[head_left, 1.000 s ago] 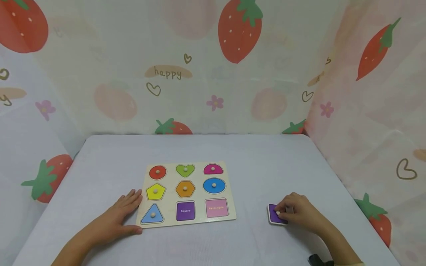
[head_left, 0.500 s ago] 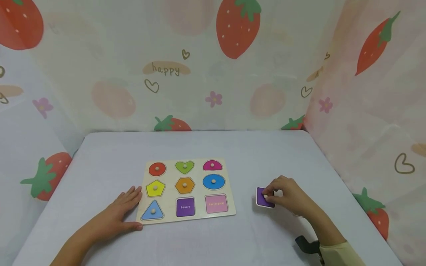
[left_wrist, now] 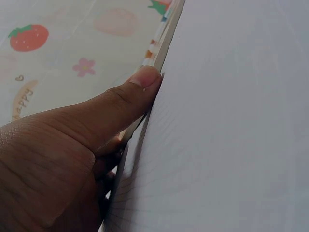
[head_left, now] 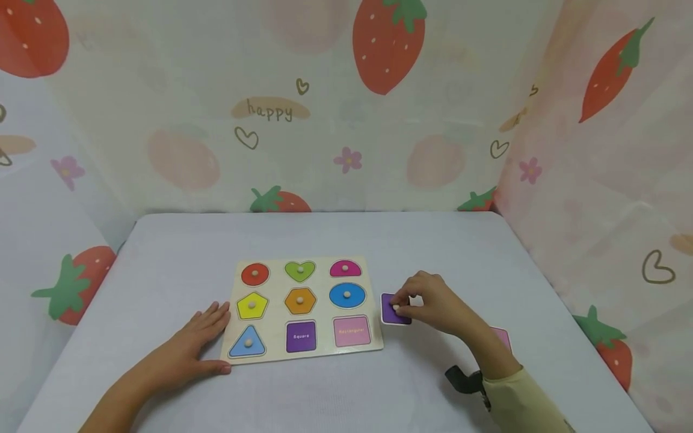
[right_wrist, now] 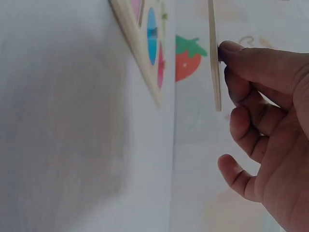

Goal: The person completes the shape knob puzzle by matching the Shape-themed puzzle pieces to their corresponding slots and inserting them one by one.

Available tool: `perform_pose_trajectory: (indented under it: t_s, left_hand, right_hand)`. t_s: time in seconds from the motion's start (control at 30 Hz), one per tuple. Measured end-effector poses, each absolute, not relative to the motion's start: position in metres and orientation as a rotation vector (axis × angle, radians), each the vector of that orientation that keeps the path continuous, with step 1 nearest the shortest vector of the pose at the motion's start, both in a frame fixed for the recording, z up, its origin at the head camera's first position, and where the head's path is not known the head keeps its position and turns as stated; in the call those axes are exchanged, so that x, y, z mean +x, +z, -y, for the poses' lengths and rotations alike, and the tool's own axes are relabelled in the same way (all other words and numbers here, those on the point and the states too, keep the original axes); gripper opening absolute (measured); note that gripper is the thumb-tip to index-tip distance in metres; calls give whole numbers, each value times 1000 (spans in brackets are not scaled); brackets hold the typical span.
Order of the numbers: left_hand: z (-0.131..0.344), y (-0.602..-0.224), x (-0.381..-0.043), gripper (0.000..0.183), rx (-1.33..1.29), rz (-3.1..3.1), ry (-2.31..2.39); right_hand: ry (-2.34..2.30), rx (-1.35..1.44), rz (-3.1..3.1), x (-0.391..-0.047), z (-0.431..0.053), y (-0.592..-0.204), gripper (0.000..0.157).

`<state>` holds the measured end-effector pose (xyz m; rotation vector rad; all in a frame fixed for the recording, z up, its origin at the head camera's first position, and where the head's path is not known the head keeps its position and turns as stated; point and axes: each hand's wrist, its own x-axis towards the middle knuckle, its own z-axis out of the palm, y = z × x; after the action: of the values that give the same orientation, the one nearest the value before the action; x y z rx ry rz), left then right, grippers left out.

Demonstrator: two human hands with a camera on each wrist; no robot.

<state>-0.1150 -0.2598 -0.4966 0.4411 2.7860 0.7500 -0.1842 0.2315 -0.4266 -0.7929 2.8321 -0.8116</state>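
Observation:
A wooden shape puzzle board (head_left: 275, 331) lies on the white table, with knobbed shapes in most places. Its front row shows a purple place marked "Square" (head_left: 301, 344) and a pink one marked "Rectangular" (head_left: 352, 340), both without knobbed pieces. My left hand (head_left: 186, 349) rests at the board's left edge, fingers extended; in the left wrist view its thumb (left_wrist: 120, 104) lies along that edge. My right hand (head_left: 435, 304) pinches the knob of a purple square puzzle piece (head_left: 387, 311), raised just right of the board. The right wrist view shows this piece (right_wrist: 215, 82) edge-on.
A pink piece (head_left: 502, 337) lies on the table at the right, partly hidden by my right forearm. A black strap mount (head_left: 462, 380) sticks out from the right wrist. Strawberry-print cloth (head_left: 325, 198) hangs behind the table and along both sides.
My right hand has lifted the purple square piece from the right of the table and carried it left to the board's edge, uncovering a pink piece. The left hand stays in place.

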Motion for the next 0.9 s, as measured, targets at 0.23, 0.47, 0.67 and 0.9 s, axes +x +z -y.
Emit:
perform_pose_trajectory:
  t_s: [0.23,0.47,0.67,0.9]
  left_hand:
    - [259,-493,-115,117,435,-2780,741]
    - [260,-494,-115,117,446,-2787,748]
    - [262,-492,-119,117,454,-2788,758]
    - [260,-496,-116,117,430,-2757,754]
  right_hand:
    - [-821,-878,-2792,-188,-195,-421,15]
    - [-831,-897,-2730,-188,-158,-423,14]
    - [-851,-967,-2681,-194,-132,-424,14]
    - [-904,-1033,-2617,-190,-104,-426,10]
